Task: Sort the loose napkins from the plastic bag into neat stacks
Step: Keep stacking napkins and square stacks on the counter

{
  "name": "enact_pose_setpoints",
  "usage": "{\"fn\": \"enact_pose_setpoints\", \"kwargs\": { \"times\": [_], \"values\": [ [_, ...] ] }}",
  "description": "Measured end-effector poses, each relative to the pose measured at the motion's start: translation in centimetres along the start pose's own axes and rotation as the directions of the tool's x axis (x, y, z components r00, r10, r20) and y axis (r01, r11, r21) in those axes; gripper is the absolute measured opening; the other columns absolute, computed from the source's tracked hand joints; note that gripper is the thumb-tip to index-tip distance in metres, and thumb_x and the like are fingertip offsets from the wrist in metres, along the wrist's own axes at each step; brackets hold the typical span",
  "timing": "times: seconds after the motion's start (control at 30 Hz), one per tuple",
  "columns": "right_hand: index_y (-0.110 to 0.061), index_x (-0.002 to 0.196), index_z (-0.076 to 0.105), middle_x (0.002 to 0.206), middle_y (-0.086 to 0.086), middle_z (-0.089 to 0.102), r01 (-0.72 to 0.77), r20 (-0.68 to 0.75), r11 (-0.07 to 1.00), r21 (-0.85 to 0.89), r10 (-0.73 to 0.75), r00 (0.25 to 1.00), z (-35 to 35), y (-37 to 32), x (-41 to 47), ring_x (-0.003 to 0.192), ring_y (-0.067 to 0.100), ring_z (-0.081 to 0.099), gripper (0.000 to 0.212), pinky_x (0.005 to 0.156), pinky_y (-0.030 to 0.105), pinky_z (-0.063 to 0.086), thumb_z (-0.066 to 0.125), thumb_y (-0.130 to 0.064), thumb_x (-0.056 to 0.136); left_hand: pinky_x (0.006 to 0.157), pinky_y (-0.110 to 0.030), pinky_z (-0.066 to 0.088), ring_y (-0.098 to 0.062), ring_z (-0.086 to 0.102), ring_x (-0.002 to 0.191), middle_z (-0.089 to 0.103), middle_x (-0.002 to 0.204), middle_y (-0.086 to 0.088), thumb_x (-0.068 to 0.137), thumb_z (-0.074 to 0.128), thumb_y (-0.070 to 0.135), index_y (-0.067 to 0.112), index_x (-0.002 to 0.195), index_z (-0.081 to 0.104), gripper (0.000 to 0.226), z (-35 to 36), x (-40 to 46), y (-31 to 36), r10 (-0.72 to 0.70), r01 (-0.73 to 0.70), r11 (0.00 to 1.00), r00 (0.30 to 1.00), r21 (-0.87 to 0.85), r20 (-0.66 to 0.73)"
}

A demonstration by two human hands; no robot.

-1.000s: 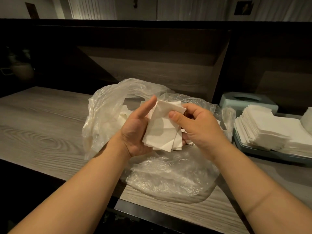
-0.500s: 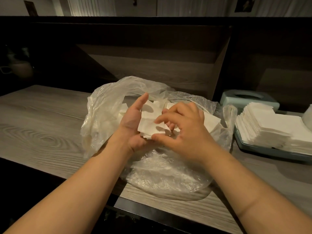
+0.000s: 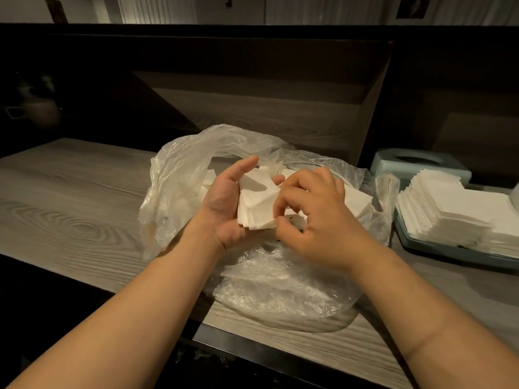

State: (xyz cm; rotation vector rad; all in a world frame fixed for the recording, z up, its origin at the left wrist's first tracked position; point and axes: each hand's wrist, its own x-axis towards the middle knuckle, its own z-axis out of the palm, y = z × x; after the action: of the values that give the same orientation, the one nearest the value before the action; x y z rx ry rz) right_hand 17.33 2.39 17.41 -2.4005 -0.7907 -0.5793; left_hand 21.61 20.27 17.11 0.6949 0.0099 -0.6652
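A clear plastic bag (image 3: 179, 175) lies open on the wooden counter, with loose white napkins (image 3: 356, 202) showing inside it. My left hand (image 3: 222, 203) cups a small bunch of white napkins (image 3: 257, 204) above the bag's mouth, thumb raised. My right hand (image 3: 314, 217) is curled over the bunch from the right, its fingertips pinching the bunch's lower right edge. A fanned stack of sorted napkins (image 3: 449, 206) rests on a light blue tray (image 3: 438, 249) at the right.
A light blue tissue box (image 3: 418, 162) stands behind the tray. A dark wall panel rises behind the bag. The wood-grain counter (image 3: 70, 209) stretches to the left, with its dark front edge near me. A dim jug-like object (image 3: 36, 108) sits far left.
My right hand has come down over the napkins in my left hand, from holding their top corner to pinching their lower edge. The bunch sits lower and flatter in my left palm.
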Motion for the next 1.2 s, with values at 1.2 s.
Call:
{"fn": "enact_pose_setpoints", "kwargs": {
  "times": [1.2],
  "values": [
    [-0.035, 0.100, 0.061, 0.101, -0.020, 0.051, 0.017, -0.331, 0.980, 0.200, 0.051, 0.942, -0.5, 0.2, 0.3, 0.104, 0.004, 0.044, 0.015, 0.094, 0.030, 0.039, 0.051, -0.045, 0.096, 0.069, -0.035, 0.059, -0.027, 0.068, 0.074, 0.069, 0.086, -0.015, 0.073, 0.062, 0.009, 0.003, 0.113, 0.069, 0.042, 2.5, -1.7, -1.4, 0.122, -0.132, 0.910, 0.991, 0.394, 0.050]
  ]
}}
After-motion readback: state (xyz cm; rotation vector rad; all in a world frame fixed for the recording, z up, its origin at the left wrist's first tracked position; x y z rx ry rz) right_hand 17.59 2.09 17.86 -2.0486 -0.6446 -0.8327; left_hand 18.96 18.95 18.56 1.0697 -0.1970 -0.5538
